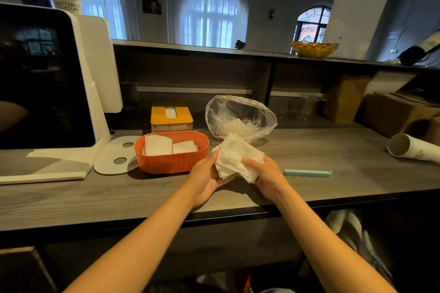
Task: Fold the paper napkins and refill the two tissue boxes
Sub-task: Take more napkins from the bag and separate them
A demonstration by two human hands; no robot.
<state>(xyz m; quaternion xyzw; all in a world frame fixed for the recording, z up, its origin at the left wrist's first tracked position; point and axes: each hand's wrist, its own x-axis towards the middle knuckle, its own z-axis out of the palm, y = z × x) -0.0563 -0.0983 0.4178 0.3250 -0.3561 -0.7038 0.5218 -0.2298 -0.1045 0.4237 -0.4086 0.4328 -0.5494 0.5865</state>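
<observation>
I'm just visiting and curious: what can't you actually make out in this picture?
- Head view: the yellow-lidded tissue box; its lid hides how full it is.
- Napkins held in both hands; sheet count unreadable, layers overlap.
- Paper cup: cut off by the right edge.
- Plastic bag: crumpled film blurs its contents.

Two hands in view: left hand (206, 176) and right hand (266, 175), together holding one bunch of white napkins (235, 156). Two tissue boxes: one orange box (171, 152), open, with two napkin stacks inside; one yellow-lidded box (171, 115) behind it. One clear plastic bag (240, 116). One blue sealing clip (307, 172), right.
</observation>
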